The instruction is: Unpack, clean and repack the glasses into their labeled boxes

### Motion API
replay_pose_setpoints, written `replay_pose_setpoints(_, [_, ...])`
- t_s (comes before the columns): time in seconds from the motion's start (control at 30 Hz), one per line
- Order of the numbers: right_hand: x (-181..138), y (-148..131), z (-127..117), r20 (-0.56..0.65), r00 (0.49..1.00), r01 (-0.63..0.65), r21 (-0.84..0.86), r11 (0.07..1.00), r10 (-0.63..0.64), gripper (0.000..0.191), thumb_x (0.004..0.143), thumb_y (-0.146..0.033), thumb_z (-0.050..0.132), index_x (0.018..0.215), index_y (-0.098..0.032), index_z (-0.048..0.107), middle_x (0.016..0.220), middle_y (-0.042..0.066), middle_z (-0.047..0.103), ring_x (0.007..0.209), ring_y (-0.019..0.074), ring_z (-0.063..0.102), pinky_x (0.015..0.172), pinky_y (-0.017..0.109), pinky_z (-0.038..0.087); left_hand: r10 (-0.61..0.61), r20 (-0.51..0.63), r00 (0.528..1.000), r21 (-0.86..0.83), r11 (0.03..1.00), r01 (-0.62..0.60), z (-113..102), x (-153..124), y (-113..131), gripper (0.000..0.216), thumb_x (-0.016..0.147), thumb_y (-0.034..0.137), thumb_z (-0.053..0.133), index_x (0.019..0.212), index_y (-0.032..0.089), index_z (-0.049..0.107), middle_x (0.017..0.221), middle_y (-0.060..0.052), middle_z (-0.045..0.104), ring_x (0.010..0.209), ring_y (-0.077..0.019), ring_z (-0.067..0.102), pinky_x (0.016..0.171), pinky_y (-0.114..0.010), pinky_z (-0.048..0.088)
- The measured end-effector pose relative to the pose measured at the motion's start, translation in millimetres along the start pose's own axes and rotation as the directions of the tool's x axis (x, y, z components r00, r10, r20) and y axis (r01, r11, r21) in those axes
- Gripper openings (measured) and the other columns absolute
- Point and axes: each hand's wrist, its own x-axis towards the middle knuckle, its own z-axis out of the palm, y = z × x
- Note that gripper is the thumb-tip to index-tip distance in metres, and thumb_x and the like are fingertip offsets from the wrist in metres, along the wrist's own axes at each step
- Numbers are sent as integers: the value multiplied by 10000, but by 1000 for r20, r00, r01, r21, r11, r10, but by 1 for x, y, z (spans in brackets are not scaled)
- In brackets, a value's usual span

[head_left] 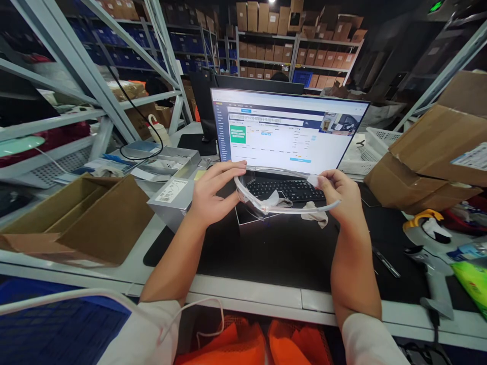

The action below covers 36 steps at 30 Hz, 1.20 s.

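Both my hands hold a pair of clear, white-framed glasses (266, 203) above a black desk mat (281, 248), in front of a black keyboard (285, 188). My left hand (213, 195) grips the left end of the frame, fingers curled round it. My right hand (338, 195) pinches the right temple arm and a small white label at its tip. Crumpled white wrapping (315, 213) hangs under the glasses. A lit monitor (285, 133) stands just behind.
An open brown cardboard box (76, 218) lies at the left, a silver metal box (173, 195) beside it. Stacked cardboard boxes (433, 152) sit at the right, with a handheld scanner (433, 274) and a white basket (373, 147). Metal shelving (95, 96) stands at the left.
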Motion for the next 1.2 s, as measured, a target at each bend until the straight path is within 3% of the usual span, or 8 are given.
replay_pose_setpoints(0.57, [1,-1,-1,10,1000,7,-7,1000,-7,198,911,-388,596,875,-209,673,751,22,699,719,209,662,690,322,462,-12,-14,1000,-8,1000,12,-2,-2,-2,415,861,217,787,1259,292,697,1225,-69,735,1151,-255,730,992,-423,615])
replay_pose_setpoints(0.97, [1,-5,9,60,997,-42,2,999,42,189,869,-383,600,829,-209,662,750,28,698,749,211,632,737,340,451,34,58,998,-68,997,-30,12,-3,7,426,852,161,799,1251,268,694,1235,-81,734,1184,-266,721,1054,-439,597])
replay_pose_setpoints(1.1, [4,-2,6,216,968,-164,151,975,130,212,811,-406,657,788,-196,641,719,13,657,711,180,587,690,313,423,46,96,994,-177,984,-29,12,-3,7,412,839,160,821,1222,269,716,1215,-90,748,1185,-285,724,1024,-442,623])
replay_pose_setpoints(1.2, [6,2,2,490,854,-346,289,893,173,247,743,-411,721,751,-187,618,653,-16,573,573,120,458,552,262,329,-5,147,989,-325,944,53,10,-4,2,446,808,172,855,1217,300,733,1203,-91,755,1179,-292,726,1025,-469,629])
